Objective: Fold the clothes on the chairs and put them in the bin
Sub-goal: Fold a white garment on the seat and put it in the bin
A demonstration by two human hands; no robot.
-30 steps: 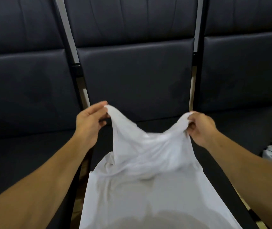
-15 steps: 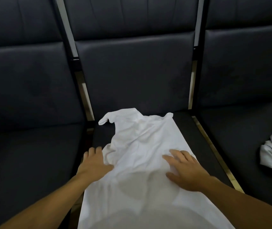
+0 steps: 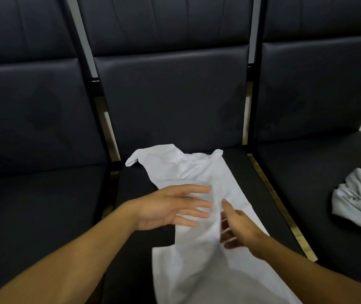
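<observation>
The white shirt (image 3: pixel 199 172) lies along the middle chair seat (image 3: pixel 236 163), its far end near the backrest. A raised ridge of cloth stands between the hands. The left hand (image 3: pixel 166 207) is spread flat, fingers stretched. The right hand (image 3: pixel 238 224) is open, fingers against the fold. A grey garment (image 3: pixel 359 198) lies crumpled on the right chair (image 3: pixel 306 194).

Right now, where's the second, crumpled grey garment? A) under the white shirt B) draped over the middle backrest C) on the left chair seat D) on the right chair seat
D: the crumpled grey garment lies bunched on the right chair seat, apart from the white shirt spread on the middle seat under both hands.
</observation>
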